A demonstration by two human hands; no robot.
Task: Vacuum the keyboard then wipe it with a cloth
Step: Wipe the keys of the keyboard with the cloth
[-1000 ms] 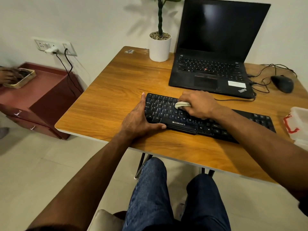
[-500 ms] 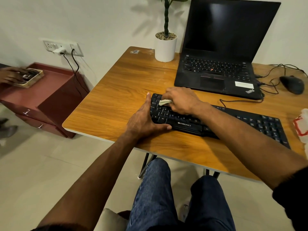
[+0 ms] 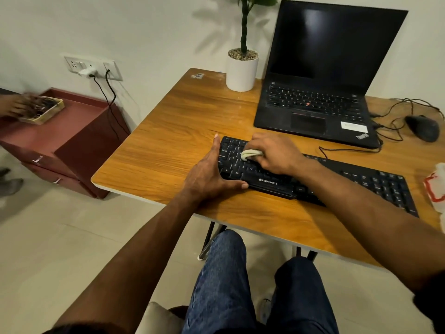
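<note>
Leftward now — cloth (image 3: pixel 251 153), seemingly balled, on keyboard (image 3: pixel 361 179).

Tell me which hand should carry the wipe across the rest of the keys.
Right. The right hand already grips the cloth on the keyboard; the left hand braces its left end against the table.

**Open wood to the left, clutter far and right**

Bare table (image 3: pixel 168 141) runs along the left side, from the near edge to the far corner. The black keyboard (image 3: pixel 337 182) spans the near middle and right. Far behind it stand the open laptop (image 3: pixel 317 104) and white plant pot (image 3: pixel 242 71). Mouse (image 3: pixel 422 127) and loose cables (image 3: pixel 395 121) crowd the far right.
</note>
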